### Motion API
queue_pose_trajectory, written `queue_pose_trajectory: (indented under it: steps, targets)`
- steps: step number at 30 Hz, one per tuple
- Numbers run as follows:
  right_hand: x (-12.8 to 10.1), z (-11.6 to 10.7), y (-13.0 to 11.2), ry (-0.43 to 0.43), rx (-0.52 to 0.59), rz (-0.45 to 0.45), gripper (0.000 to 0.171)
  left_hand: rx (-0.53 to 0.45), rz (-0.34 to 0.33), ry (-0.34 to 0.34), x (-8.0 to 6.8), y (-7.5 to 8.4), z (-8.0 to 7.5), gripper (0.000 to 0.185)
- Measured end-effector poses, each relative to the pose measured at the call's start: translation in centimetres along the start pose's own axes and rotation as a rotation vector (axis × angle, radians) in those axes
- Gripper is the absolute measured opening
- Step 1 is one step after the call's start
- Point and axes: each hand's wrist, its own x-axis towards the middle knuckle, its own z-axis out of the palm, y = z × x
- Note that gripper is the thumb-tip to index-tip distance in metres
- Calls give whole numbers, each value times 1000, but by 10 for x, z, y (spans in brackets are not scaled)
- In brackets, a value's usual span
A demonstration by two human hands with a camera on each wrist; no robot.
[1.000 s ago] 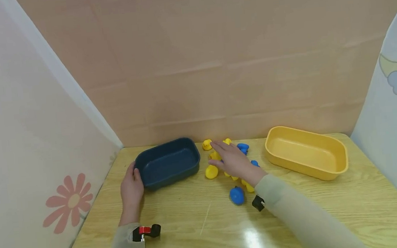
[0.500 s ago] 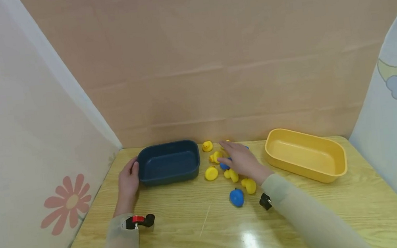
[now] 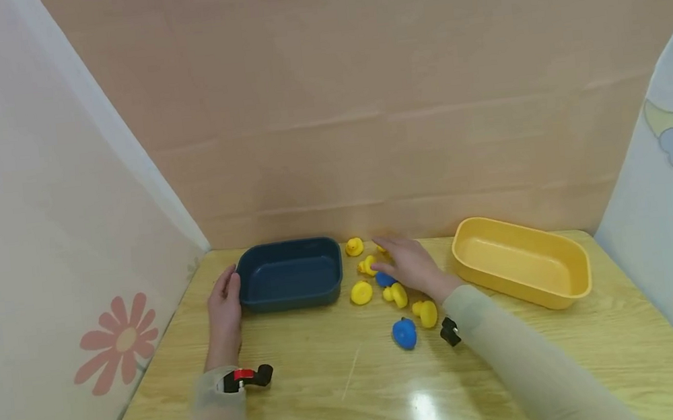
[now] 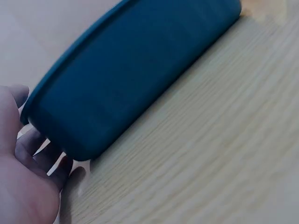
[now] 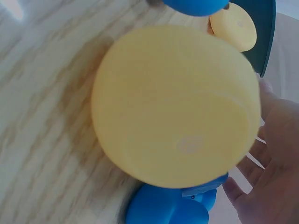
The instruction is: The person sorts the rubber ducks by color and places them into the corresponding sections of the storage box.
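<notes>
My left hand (image 3: 223,315) is at the left end of a dark blue tray (image 3: 291,303). In the left wrist view its fingers (image 4: 35,144) lie against the outside of the tray's end wall, below the rim, with the thumb near the corner. My right hand (image 3: 411,267) is stretched over a group of toy ducks, fingers extended and spread, no duck visibly gripped. Partly hidden beneath it is a blue duck (image 3: 385,279). Yellow ducks (image 3: 362,293) lie around it, several on their sides. One yellow duck (image 5: 175,107) looms large before the right wrist camera.
A yellow tray (image 3: 517,292) stands at the right rear. Another blue duck (image 3: 404,333) lies nearest the front of the group. The wooden table (image 3: 330,400) meets a brown backdrop (image 3: 317,137) behind and pale cloth walls at both sides.
The dark blue tray has turned from slanted to nearly square with the backdrop, my left hand staying at its end. My right hand has shifted slightly right, uncovering some ducks.
</notes>
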Motion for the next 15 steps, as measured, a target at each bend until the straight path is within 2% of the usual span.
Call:
queue_pose_trajectory:
  steps: [4,8,15]
  targets:
    - [1,-3,-1,4,-1,0,73,-24,6,-16,-8,3,5,62]
    - [0,-3,-4,-8,-2,10,72,2,1,-34,-14,1,4,60]
    - [0,0,-7,-67,23,61,71,63,2,-56,-14,-8,6,60]
